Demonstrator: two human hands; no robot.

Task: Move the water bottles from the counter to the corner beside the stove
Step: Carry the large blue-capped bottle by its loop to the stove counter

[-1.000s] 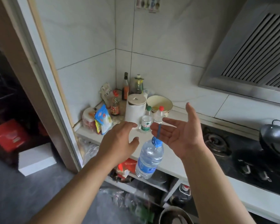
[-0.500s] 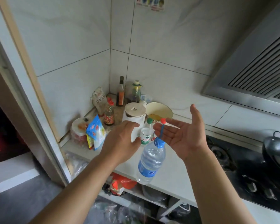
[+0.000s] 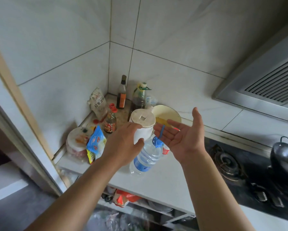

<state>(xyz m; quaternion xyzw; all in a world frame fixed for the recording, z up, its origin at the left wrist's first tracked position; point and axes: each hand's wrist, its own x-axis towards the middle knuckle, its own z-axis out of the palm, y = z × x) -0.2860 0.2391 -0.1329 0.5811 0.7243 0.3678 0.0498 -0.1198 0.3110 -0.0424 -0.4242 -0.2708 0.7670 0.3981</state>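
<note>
Tiled walls meet behind the cluttered counter [image 3: 164, 184] corner, where your right hand [image 3: 184, 137], palm up and fingers spread, carries the water bottle [image 3: 146, 157] by its blue loop [image 3: 161, 130], its body slanting down-left beneath your open, empty left hand [image 3: 123, 145], which is nearer.

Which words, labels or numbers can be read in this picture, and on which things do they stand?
"红薯" and further Chinese characters I cannot make out: on the clear bag against the left wall.
Large red characters on the blue snack packet: not legible.
Blue label on the water bottle: blurred.
Labels on the red-capped sauce bottle and the dark bottle: too small.
</note>
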